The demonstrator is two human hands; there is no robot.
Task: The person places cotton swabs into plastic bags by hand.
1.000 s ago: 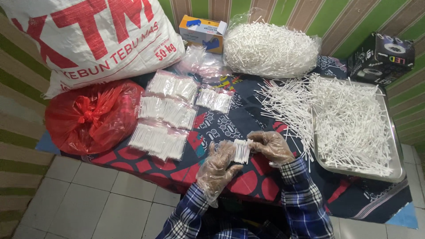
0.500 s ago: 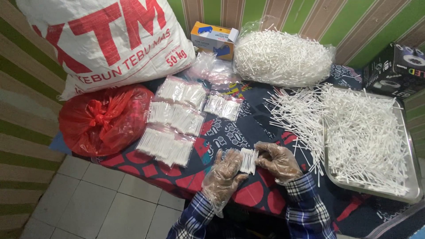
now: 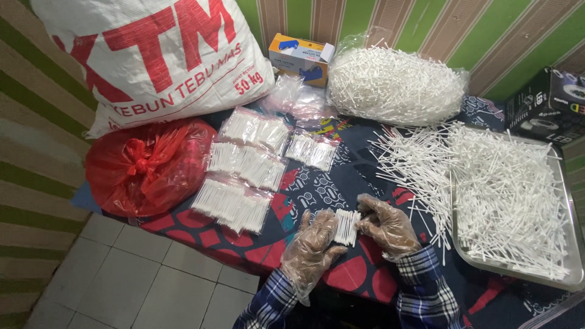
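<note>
Head view: the left hand and the right hand, both in thin clear plastic gloves, grasp between them a small bundle of cotton swabs, held just above the near edge of the counter. The left palm lies flat under the bundle as a backing, while the right fingers close on its far side; this grip appears to keep the sticks parallel and their ends level. A metal tray heaped with loose swabs stands just beside the right hand, within easy reach, and more loose swabs spill from it onto the patterned cloth. Filled clear packets lie in rows to the left, apart from the loose stock, presumably to keep finished units separate. Behind them sit a tied red plastic bag, a large white sack, a clear bag of swabs and a small cardboard box.
</note>
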